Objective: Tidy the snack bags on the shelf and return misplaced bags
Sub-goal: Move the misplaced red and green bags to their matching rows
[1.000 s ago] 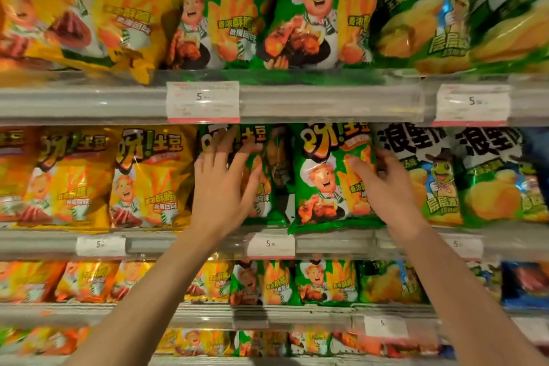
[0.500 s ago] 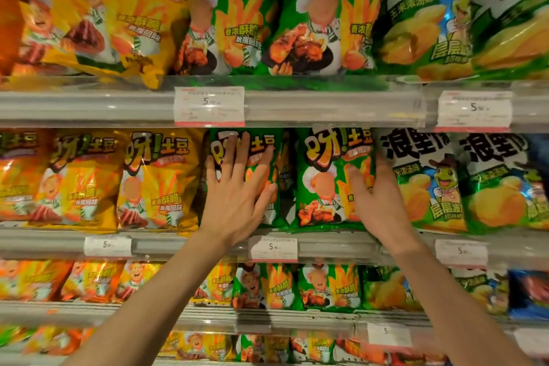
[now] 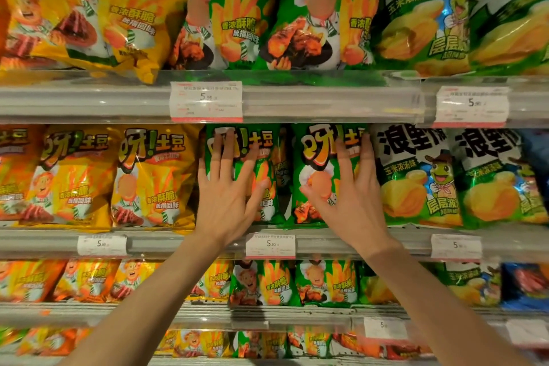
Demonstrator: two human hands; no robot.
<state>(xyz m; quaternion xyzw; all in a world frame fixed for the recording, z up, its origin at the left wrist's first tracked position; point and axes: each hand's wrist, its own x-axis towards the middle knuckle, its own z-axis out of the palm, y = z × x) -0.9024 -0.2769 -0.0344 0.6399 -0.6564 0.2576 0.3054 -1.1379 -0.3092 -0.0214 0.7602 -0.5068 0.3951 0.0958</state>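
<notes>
Two green snack bags stand side by side on the middle shelf point(image 3: 326, 242). My left hand point(image 3: 227, 190) lies flat, fingers spread, against the front of the left green bag point(image 3: 264, 145). My right hand point(image 3: 347, 187) presses flat on the right green bag point(image 3: 315, 157), fingers reaching its right edge. Neither hand grips a bag. A narrow dark gap with another bag set deeper shows between the two green bags.
Yellow bags point(image 3: 151, 175) fill the shelf to the left, green-and-white chip bags point(image 3: 416, 178) to the right. The shelf above point(image 3: 326, 101) holds larger yellow and green bags and price tags point(image 3: 206, 101). Lower shelves hold several more bags.
Both hands have slid upward on the green bags and flattened. The right green bag has been pushed back upright into line. The view has moved closer.
</notes>
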